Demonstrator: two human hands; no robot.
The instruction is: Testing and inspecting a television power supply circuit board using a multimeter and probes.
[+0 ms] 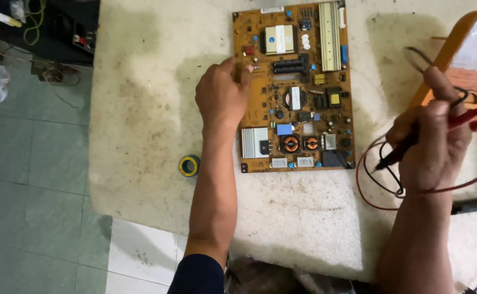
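On white foam pad (pixel 140 109): brown circuit board (pixel 295 87), flat, upper middle. Left hand (pixel 222 95) curled, fingertips touching board's left edge. Right hand (pixel 437 139) closed around red and black probes (pixel 412 142), right of board, apart. Tape roll (pixel 189 165) near left forearm. Orange meter (pixel 456 54) beyond right hand.

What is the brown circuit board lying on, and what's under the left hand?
The circuit board lies flat on a stained white foam sheet. The left hand rests on the board's left edge, covering the components there. The board's underside is hidden.
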